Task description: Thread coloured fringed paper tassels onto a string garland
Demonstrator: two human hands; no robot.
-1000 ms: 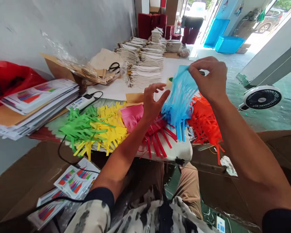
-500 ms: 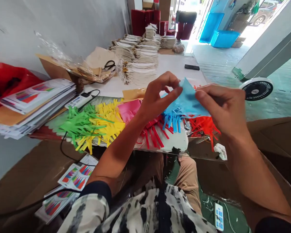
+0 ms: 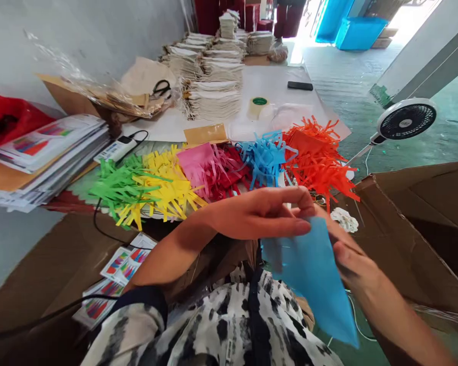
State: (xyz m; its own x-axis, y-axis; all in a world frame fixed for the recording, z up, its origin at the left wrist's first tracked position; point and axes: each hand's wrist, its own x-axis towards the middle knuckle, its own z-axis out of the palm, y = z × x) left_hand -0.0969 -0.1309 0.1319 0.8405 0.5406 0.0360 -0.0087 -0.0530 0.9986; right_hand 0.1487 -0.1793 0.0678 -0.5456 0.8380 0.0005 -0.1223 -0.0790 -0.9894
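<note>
A light blue sheet of thin paper (image 3: 313, 274) hangs slanted in front of my lap. My left hand (image 3: 267, 213) pinches its upper edge between thumb and fingers. My right hand (image 3: 353, 262) holds the sheet's right side, thumb in front and the other fingers mostly hidden behind the paper. Beyond the hands, fringed paper lies in bunches along the table's near edge: green (image 3: 124, 185), yellow (image 3: 168, 183), pink (image 3: 202, 165), dark red (image 3: 234, 173), blue (image 3: 265, 157) and orange-red (image 3: 316, 162).
Stacked pale bundles (image 3: 216, 96) line the far table, near a tape roll (image 3: 258, 108) and a black phone-like object (image 3: 299, 86). Scissors (image 3: 161, 89) rest on brown paper. Printed sheets (image 3: 49, 152) are piled left. A fan (image 3: 406, 121) and cardboard (image 3: 423, 213) stand right.
Both hands have brought the blue sheet from above the fringed bunches down and toward my body. The sheet now hangs lower, and the blue and orange-red bunches are uncovered. The view has tilted down.
</note>
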